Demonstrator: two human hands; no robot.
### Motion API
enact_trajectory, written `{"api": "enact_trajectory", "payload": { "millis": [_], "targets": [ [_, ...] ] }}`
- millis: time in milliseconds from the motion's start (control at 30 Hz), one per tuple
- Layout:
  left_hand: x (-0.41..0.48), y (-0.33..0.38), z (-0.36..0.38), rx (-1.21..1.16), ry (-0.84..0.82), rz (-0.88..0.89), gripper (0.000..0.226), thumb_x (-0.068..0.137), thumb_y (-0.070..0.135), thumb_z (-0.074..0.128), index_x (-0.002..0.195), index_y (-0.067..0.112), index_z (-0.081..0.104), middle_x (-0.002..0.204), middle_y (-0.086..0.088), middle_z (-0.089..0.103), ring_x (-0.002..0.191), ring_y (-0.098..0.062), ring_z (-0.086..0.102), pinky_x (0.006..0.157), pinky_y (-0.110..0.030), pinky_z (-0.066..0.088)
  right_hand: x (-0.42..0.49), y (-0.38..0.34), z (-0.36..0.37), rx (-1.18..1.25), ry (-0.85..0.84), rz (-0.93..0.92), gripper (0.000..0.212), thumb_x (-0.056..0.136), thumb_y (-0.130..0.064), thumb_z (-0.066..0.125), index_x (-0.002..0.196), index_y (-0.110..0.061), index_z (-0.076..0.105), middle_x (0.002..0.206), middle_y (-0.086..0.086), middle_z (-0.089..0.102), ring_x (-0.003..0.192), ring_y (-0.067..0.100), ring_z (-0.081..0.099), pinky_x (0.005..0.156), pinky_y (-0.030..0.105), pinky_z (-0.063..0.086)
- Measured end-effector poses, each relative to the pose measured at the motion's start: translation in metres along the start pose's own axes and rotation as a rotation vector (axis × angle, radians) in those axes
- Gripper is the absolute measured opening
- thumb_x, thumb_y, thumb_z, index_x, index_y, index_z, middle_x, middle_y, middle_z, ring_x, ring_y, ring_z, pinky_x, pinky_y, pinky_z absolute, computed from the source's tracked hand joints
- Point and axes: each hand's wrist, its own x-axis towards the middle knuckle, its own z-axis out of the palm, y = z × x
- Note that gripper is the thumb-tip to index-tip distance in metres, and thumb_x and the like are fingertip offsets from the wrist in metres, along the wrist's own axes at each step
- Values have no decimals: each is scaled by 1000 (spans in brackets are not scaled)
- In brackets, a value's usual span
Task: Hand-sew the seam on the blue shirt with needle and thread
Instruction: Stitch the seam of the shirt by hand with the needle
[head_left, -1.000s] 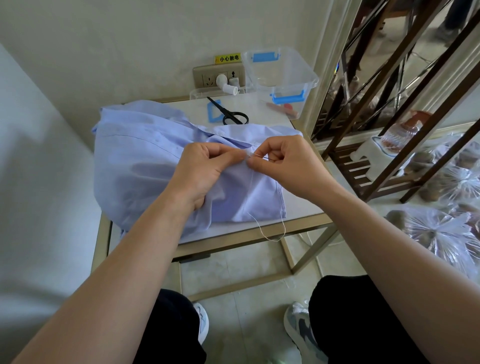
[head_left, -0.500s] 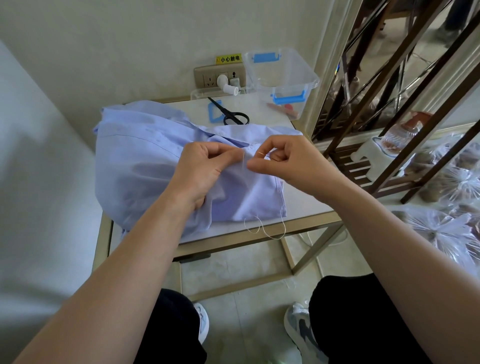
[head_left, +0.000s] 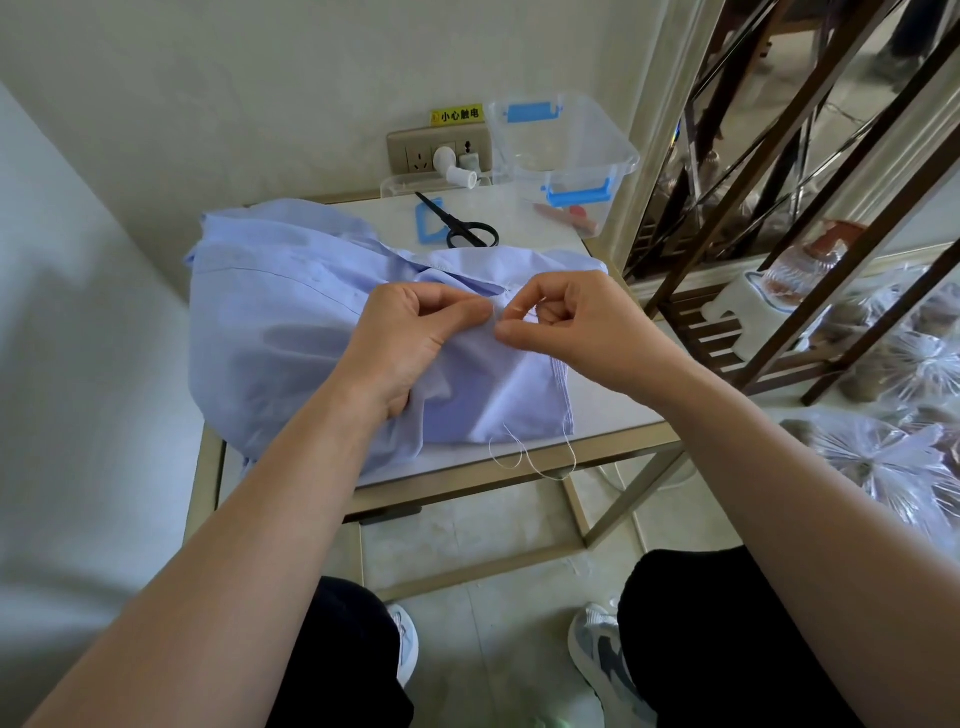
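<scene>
1. The blue shirt (head_left: 291, 332) lies bunched on the white surface (head_left: 613, 400), covering most of its left and middle part, with one edge draped over the near left rim.
2. The left hand (head_left: 410, 340) rests on the shirt, thumb and forefinger pressed together on a fold of cloth at the seam; its lower fingers are tucked into the fabric beneath.
3. The right hand (head_left: 571, 322) sits just beside the left hand, fingertips nearly touching it. Its thumb and forefinger are pinched together at the seam and the other fingers are curled into the palm.
4. The needle itself is too small to make out; whether the right hand grips it or only the thread cannot be told.
5. A pale thread (head_left: 530, 457) shows below the shirt's near hem, looping loosely over the front edge of the surface.
6. Black-handled scissors (head_left: 460, 226) lie on the surface behind the shirt, across a small blue frame-shaped piece (head_left: 423, 223).
7. A clear plastic box (head_left: 566, 140) with blue latches stands at the far right corner, against the wall.
8. A wall socket (head_left: 439, 150) with a white plug sits behind the surface, under a yellow warning label.
9. Below, dark trouser legs and pale sneakers (head_left: 602, 654) rest on the tiled floor.
</scene>
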Motion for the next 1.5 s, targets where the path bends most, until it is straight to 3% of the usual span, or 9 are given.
{"api": "enact_trajectory", "payload": {
  "millis": [100,200,367,500,600,733,1000,1200,1500],
  "targets": [
    [-1,1,-1,-7,-18,-24,5,85,16,73,81,15,76,69,3,69,68,-7,59,68,-18,47,2,0,-9,112,133,37,14,90,-13,65,103,-18,63,50,-5,31,45,9,26,47,20,27],
    [-1,2,-4,42,-75,-17,4,85,17,74,83,16,77,75,2,72,71,-5,62,71,-18,49,2,2,-10,158,43,31,30,92,-10,60,117,-24,63,55,2,29,50,13,26,48,21,25],
    [-2,3,-8,139,-137,74,5,85,16,74,82,19,76,76,9,73,76,-1,62,77,-15,48,4,8,-1,66,-16,53,19,86,-21,75,85,-3,70,53,-7,31,49,5,25,50,17,23],
    [0,3,-17,239,-175,80,10,79,23,80,86,23,73,79,6,72,74,-5,61,78,-27,50,5,9,-5,74,12,65,17,86,-13,73,73,-12,62,49,-10,32,43,4,27,47,12,24],
    [0,1,-24,293,-227,9,22,77,29,81,93,18,71,93,-9,72,81,-12,63,84,-36,53,5,11,-6,32,26,67,20,86,-13,72,71,-14,59,43,-15,29,43,5,26,49,16,25],
    [0,0,-31,321,-236,60,24,77,30,83,91,28,63,88,1,66,71,-10,57,77,-30,47,6,15,-6,11,32,86,22,86,-14,72,70,-15,58,41,-14,29,43,5,27,49,17,26],
    [-2,-5,-31,427,-177,92,17,78,20,81,84,16,65,82,3,65,54,-1,47,59,-14,41,7,17,-3,-2,22,60,19,87,-15,72,72,-13,59,43,-14,29,46,5,26,55,24,27],
    [-3,-7,-30,319,-135,105,16,80,23,79,76,18,65,70,10,63,61,-3,51,63,-14,44,5,15,-2,-7,17,43,19,87,-15,72,73,-13,59,42,-14,29,45,5,26,50,18,25],
    [-4,-4,-23,184,1,198,16,78,9,80,76,14,66,71,-1,67,62,-5,57,65,-14,47,0,12,-8,20,-29,35,20,87,-17,73,72,-15,60,47,-11,30,45,6,26,49,15,24]
  ]
}}
